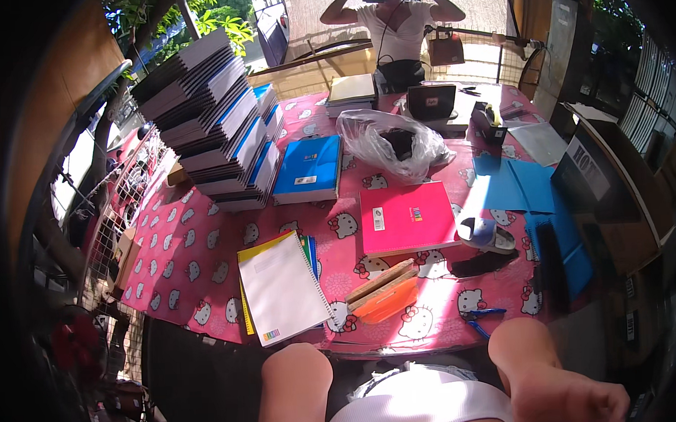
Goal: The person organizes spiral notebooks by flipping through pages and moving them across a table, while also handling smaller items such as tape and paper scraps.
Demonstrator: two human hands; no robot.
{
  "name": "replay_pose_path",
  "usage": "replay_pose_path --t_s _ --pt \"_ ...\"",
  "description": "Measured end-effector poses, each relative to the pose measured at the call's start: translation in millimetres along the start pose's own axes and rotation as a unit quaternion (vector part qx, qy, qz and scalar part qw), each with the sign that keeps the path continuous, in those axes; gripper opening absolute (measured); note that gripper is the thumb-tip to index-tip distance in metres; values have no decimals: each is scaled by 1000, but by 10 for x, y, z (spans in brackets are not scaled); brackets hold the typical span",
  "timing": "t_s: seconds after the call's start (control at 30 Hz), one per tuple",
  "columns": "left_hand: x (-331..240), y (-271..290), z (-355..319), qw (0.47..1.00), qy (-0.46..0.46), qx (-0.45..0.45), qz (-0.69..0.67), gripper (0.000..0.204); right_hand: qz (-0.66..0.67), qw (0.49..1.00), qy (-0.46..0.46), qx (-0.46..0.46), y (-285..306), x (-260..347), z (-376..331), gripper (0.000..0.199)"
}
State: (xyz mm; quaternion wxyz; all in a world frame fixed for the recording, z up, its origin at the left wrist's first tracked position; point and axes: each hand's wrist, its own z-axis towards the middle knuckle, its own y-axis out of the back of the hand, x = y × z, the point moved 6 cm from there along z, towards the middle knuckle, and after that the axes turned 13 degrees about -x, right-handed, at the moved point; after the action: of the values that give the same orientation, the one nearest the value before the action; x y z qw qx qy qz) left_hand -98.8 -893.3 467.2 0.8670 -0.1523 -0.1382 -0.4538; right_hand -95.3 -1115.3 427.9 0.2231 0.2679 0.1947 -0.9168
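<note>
Both my arms are bent up close to the camera at the lower edge. On the left only a rounded part of my arm (296,383) shows; my left hand is out of the picture. At the lower right my right hand (594,397) shows partly, fingers curled; whatever is in them is hidden. Neither arm touches the table. Nearest on the table are a white spiral notebook (285,287) on yellow, green and blue ones, an orange-and-brown flat pouch-like thing (385,295), and blue pens (483,317). A pink notebook stack (405,216) lies beyond.
Tall notebook stacks (208,126) lean at the far left beside a blue notebook pile (309,167). A clear plastic bag (395,142), tape roll (488,234), blue folders (516,186) and cardboard box (612,179) occupy the rest. Across the table a person (399,30) raises both hands to their head.
</note>
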Motion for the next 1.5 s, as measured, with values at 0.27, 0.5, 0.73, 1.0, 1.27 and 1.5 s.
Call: replay_pose_path --t_s 0.27,0.5,0.73,1.0,1.27,1.5 --pt "324 1219 -2173 438 527 245 686 75 -368 696 -490 374 1638 -1151 -2966 32" --pt "-117 1687 -3189 371 649 262 611 48 -214 528 -452 686 1144 -1177 -4321 41" --pt "-100 1536 -3276 405 545 256 688 52 -173 489 -496 696 1293 -1195 -4858 25" --pt "-33 1589 -3311 416 520 258 700 56 -109 507 -601 608 1260 -1414 -4701 43" --pt "8 1611 -3328 424 536 246 688 54 -63 536 -580 610 1205 -1415 -4653 42" --pt "-19 1626 -3319 420 536 243 691 54 -158 529 -503 665 1086 -1211 -4737 32"
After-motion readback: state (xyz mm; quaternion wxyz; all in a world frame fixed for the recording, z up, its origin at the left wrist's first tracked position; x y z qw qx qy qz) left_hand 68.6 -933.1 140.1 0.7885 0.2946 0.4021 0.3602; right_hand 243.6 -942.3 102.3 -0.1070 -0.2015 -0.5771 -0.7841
